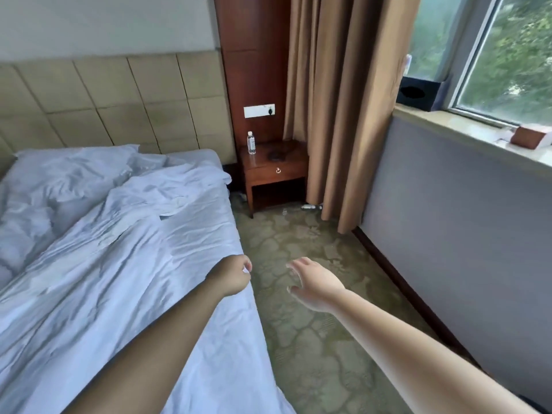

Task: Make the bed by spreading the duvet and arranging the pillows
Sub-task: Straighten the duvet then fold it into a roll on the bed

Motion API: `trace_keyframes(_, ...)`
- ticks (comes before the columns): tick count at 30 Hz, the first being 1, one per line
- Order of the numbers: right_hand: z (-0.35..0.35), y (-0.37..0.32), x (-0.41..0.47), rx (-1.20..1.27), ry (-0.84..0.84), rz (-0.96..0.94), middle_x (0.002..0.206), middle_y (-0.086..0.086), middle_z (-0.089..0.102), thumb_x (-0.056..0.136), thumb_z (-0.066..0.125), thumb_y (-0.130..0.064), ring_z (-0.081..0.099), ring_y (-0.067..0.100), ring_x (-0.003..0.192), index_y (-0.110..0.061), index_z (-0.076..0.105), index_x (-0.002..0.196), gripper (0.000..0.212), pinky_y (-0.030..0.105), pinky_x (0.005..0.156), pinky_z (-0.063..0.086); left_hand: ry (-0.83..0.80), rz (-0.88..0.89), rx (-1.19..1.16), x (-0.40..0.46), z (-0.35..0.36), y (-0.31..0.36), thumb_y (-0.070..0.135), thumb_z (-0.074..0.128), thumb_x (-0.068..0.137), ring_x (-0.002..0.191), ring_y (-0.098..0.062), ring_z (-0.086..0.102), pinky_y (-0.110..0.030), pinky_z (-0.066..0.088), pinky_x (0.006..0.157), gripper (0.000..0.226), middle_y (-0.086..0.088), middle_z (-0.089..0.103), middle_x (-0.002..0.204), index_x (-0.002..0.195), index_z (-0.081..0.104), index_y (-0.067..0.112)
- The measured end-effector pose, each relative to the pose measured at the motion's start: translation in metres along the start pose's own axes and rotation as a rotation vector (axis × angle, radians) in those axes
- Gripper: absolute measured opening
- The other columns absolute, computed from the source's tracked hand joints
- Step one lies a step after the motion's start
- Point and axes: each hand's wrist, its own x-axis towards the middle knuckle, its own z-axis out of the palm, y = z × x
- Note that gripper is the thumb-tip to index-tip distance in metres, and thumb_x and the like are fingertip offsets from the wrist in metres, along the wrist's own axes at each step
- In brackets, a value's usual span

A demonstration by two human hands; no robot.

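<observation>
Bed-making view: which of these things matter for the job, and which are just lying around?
For the job: duvet, pillow, left hand pinching the duvet's edge, right hand open.

Just lying about: water bottle, nightstand, curtain, black box on the windowsill.

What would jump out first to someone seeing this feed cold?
The rumpled white duvet fills the left of the view, bunched toward the pillow by the headboard. In the foreground, the left hand pinches the duvet's near edge, while the right hand hovers open over the carpet.
</observation>
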Motion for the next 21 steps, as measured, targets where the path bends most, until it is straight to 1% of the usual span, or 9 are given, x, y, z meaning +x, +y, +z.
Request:
trace_keyframes(3, -0.024, 0.035, 0.032, -0.009, -0.006, -0.042, 0.148, -0.002, 0.035, 0.093, 0.052, -0.027, 0.038, 0.019, 0.133, -0.022, 0.035, 0.144, 0.054, 0.032, 0.105, 0.038, 0.001, -0.040, 0.013, 0.022, 0.005, 0.028, 0.015, 0.051, 0.087, 0.113, -0.019, 0.054, -0.032, 0.046, 0.095, 0.025, -0.002, 0.058, 0.122, 0.108, 0.062, 0.018)
trace_keyframes(5, -0.031, 0.051, 0.054, -0.015, -0.025, -0.051, 0.149, -0.001, 0.035, 0.094, 0.052, -0.027, 0.039, 0.019, 0.133, -0.022, 0.033, 0.146, 0.055, 0.032, 0.104, 0.038, 0.003, -0.081, 0.023, 0.034, 0.007, 0.035, 0.016, 0.050, 0.087, 0.116, -0.018, 0.053, -0.031, 0.045, 0.095, 0.026, 0.000, 0.056, 0.124, 0.111, 0.061, 0.019)
trace_keyframes(9, -0.035, 0.069, 0.103, -0.041, -0.088, -0.091, 0.149, -0.002, 0.035, 0.092, 0.051, -0.025, 0.038, 0.019, 0.132, -0.022, 0.032, 0.146, 0.057, 0.033, 0.103, 0.039, 0.031, -0.176, 0.014, 0.066, 0.005, 0.032, 0.015, 0.048, 0.087, 0.114, -0.016, 0.053, -0.028, 0.045, 0.091, 0.027, 0.005, 0.054, 0.126, 0.110, 0.060, 0.022)
trace_keyframes(12, -0.039, 0.071, 0.151, -0.066, -0.116, -0.151, 0.148, -0.001, 0.035, 0.092, 0.052, -0.025, 0.038, 0.019, 0.132, -0.022, 0.032, 0.147, 0.059, 0.034, 0.103, 0.040, 0.039, -0.247, 0.024, 0.100, -0.002, 0.020, 0.017, 0.049, 0.087, 0.114, -0.016, 0.053, -0.030, 0.045, 0.093, 0.025, 0.003, 0.054, 0.125, 0.109, 0.059, 0.024)
trace_keyframes(14, -0.045, 0.067, 0.189, -0.082, -0.119, -0.191, 0.148, -0.001, 0.035, 0.092, 0.053, -0.027, 0.038, 0.020, 0.132, -0.022, 0.031, 0.147, 0.059, 0.034, 0.102, 0.041, 0.056, -0.270, 0.042, 0.131, -0.015, 0.011, 0.017, 0.049, 0.087, 0.116, -0.017, 0.051, -0.030, 0.044, 0.093, 0.026, 0.003, 0.053, 0.127, 0.110, 0.058, 0.024)
trace_keyframes(17, -0.061, 0.058, 0.255, -0.109, -0.115, -0.248, 0.148, -0.001, 0.034, 0.092, 0.054, -0.029, 0.037, 0.019, 0.133, -0.022, 0.032, 0.146, 0.059, 0.035, 0.103, 0.040, 0.123, -0.289, 0.051, 0.184, -0.045, 0.000, 0.016, 0.048, 0.088, 0.119, -0.017, 0.049, -0.029, 0.043, 0.091, 0.028, 0.003, 0.052, 0.130, 0.114, 0.058, 0.023)
trace_keyframes(21, -0.098, 0.041, 0.344, -0.163, -0.108, -0.297, 0.148, -0.001, 0.034, 0.090, 0.056, -0.030, 0.037, 0.019, 0.133, -0.022, 0.032, 0.146, 0.062, 0.035, 0.101, 0.041, 0.166, -0.312, 0.061, 0.253, -0.101, -0.008, 0.017, 0.049, 0.089, 0.116, -0.018, 0.049, -0.025, 0.040, 0.084, 0.030, 0.002, 0.051, 0.128, 0.117, 0.057, 0.023)
